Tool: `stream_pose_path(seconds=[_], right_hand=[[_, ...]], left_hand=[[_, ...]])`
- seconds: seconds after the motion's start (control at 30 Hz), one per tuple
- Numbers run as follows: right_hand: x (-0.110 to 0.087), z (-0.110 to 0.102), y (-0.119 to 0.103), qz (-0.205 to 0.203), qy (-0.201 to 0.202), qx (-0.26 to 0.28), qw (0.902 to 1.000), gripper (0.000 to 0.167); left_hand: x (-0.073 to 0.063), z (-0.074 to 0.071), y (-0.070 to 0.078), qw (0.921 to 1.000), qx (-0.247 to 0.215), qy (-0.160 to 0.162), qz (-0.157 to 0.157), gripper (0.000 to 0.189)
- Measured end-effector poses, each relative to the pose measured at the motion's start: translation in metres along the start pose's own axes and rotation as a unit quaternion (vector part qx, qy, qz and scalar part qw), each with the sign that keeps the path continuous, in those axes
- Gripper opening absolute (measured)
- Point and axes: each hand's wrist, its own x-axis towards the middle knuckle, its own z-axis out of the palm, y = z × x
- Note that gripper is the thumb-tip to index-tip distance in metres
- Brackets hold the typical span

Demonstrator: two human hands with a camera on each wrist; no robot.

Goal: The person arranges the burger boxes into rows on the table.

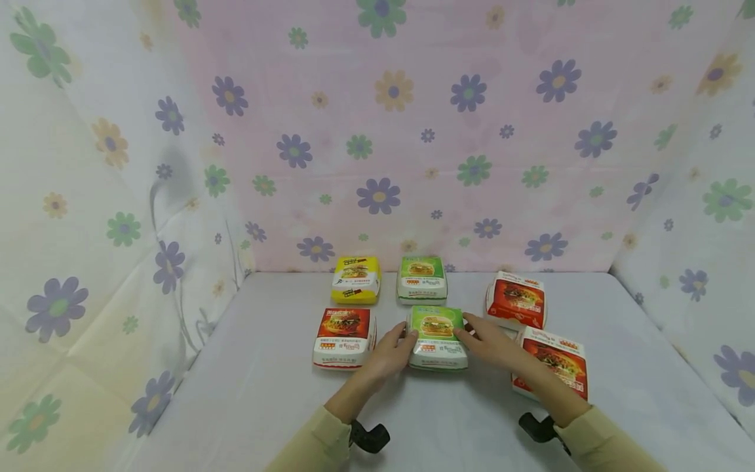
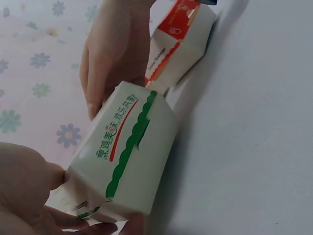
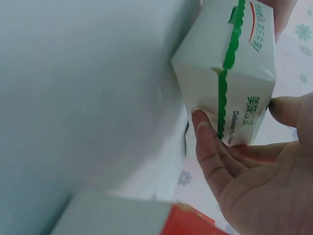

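A green-and-white burger box (image 1: 438, 347) with a burger picture on its lid is held between both hands, in the front row on the table. My left hand (image 1: 389, 353) grips its left side, the thumb at the lid edge and fingers around the lower side in the left wrist view. My right hand (image 1: 494, 344) grips the opposite side; in the right wrist view the thumb (image 3: 286, 110) is at the upper edge and the fingers (image 3: 212, 156) press the side wall. The green scalloped seam (image 2: 129, 147) shows the box is closed.
Behind it stand a second green box (image 1: 422, 282) and a yellow box (image 1: 356, 280). A red box (image 1: 345, 337) lies left of my left hand. Two more red boxes, one farther back (image 1: 516, 299) and one nearer (image 1: 557, 364) under my right forearm, stand to the right. Flowered cloth (image 1: 425, 144) surrounds the table.
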Motion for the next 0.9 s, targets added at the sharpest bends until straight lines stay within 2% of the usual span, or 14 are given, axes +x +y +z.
stream_pose_path(seconds=[0.4,0.7,0.9], right_hand=[[0.005,0.012,-0.005,0.015,0.003,0.026,0.9996,0.058],[0.009,0.016,-0.005,0.008,0.021,0.017,0.9996,0.051],[0.007,0.017,-0.006,0.016,0.024,0.015,0.9995,0.054]], left_hand=[[0.003,0.006,-0.005,0.9986,-0.011,0.051,-0.002,0.064],[0.004,0.007,-0.011,0.9981,-0.013,0.059,0.006,0.063],[0.003,0.007,-0.011,0.9982,-0.008,0.058,0.008,0.062]])
